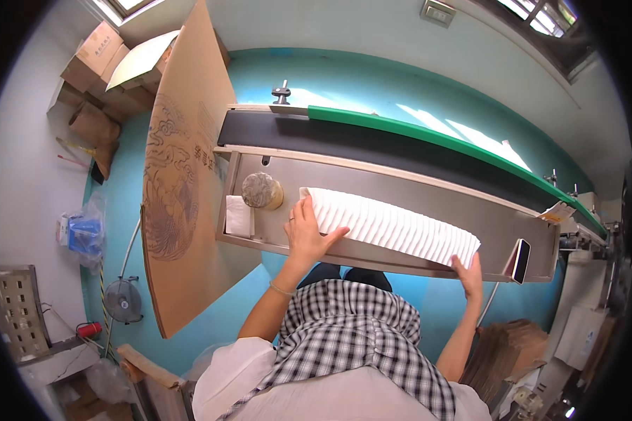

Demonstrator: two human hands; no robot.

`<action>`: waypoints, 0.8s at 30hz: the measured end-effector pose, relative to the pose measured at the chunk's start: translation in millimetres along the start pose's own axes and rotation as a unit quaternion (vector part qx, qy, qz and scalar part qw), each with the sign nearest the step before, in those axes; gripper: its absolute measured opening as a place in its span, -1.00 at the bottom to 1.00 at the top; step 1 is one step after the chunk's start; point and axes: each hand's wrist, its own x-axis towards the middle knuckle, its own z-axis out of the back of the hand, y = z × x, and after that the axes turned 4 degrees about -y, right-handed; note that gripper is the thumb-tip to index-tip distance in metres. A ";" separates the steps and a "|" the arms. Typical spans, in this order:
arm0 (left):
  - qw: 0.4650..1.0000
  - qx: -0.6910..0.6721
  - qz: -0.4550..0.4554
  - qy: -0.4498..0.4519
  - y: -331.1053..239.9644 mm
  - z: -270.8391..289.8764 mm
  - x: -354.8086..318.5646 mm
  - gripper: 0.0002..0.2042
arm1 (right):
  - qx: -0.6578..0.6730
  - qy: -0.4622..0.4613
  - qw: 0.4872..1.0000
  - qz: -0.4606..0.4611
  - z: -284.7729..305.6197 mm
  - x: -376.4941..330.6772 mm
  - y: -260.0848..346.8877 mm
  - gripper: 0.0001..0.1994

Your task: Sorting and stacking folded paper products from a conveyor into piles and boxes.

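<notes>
A long row of white folded papers, standing in close ridges like small napkins or tissue packs, lies slantwise on the steel work tray. My left hand clasps its left end, fingers on the end face and thumb along the near side. At the other end, my right hand grips the row's near right corner, with its fingertips partly hidden. Just left of the row stands a round jar-like container with a mottled top. A small white folded stack sits at the tray's left end.
Beyond the tray runs a dark conveyor belt with a green guard rail. A phone leans at the tray's right end. A tall cardboard sheet stands at the left. A fan is on the floor, and flattened cardboard lies lower right.
</notes>
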 end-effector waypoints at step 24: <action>0.895 -0.156 -0.364 0.204 -239.8 -149.9 124.4 -0.27 | 0.262 -0.021 0.963 -0.064 -39.1 115.8 34.1 -0.70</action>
